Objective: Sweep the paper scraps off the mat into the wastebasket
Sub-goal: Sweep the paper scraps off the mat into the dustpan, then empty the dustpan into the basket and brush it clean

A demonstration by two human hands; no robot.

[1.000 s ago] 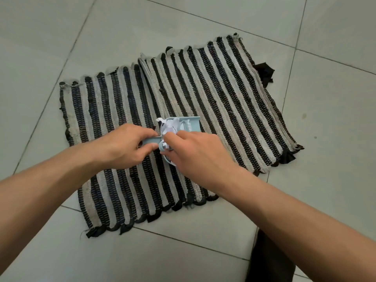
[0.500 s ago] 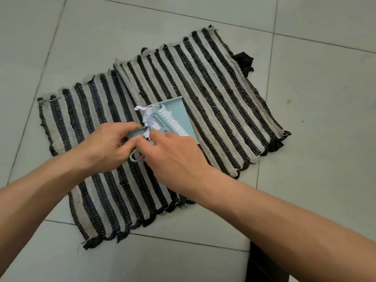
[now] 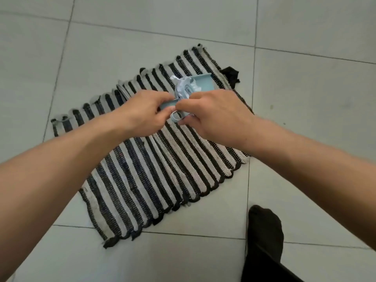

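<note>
A black-and-beige striped mat (image 3: 154, 176) lies flat on the tiled floor. Above its far half I hold a small light-blue dustpan (image 3: 203, 83) with white paper scraps (image 3: 183, 86) piled in it. My left hand (image 3: 142, 112) pinches the dustpan's handle from the left. My right hand (image 3: 215, 115) is closed on a light-blue hand brush (image 3: 179, 117) lying over the pan, its ring end sticking out between my hands. No wastebasket shows in the head view.
Pale grey floor tiles (image 3: 305, 98) surround the mat. A dark scrap of cloth (image 3: 231, 75) pokes out at the mat's far right corner. My foot in a black sock (image 3: 264, 231) stands on the tile at the lower right.
Both hands have lifted the dustpan and brush off the mat, tilting the pan. My view has risen and pulled back; the socked foot has come into sight.
</note>
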